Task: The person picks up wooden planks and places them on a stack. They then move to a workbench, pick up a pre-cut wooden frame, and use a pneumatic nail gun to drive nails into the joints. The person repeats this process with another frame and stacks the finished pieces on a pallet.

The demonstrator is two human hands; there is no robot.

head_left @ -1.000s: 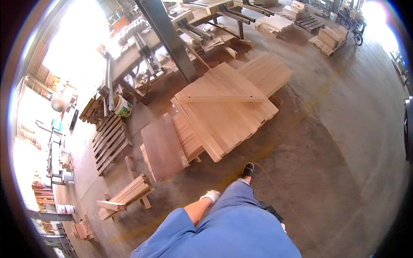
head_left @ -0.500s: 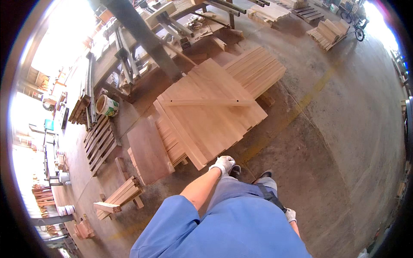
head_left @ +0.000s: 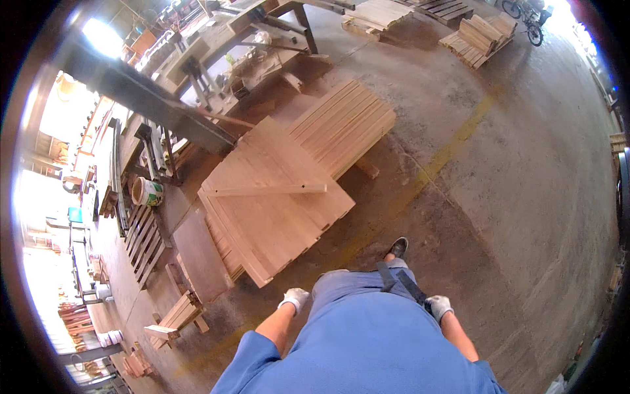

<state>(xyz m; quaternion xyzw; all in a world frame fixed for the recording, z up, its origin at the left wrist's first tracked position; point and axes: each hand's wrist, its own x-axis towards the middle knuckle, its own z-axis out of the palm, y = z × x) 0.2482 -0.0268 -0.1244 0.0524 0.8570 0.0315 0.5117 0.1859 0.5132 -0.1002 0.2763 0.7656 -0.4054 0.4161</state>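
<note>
A labelled white-green bucket (head_left: pixel 147 192) stands beside the workbench (head_left: pixel 125 164).

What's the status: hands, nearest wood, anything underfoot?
Left hand and right hand gloved, empty, at the person's sides. Stack of wooden boards just ahead, one loose slat across its top. Concrete floor between, nothing blocking.

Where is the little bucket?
In the head view the bucket sits on the floor at the left, just left of the big stack of wooden boards, above a slatted pallet.

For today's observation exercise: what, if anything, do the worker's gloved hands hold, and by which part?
Nothing. The left hand and right hand hang empty at the person's sides, apart from the board stack.
</note>
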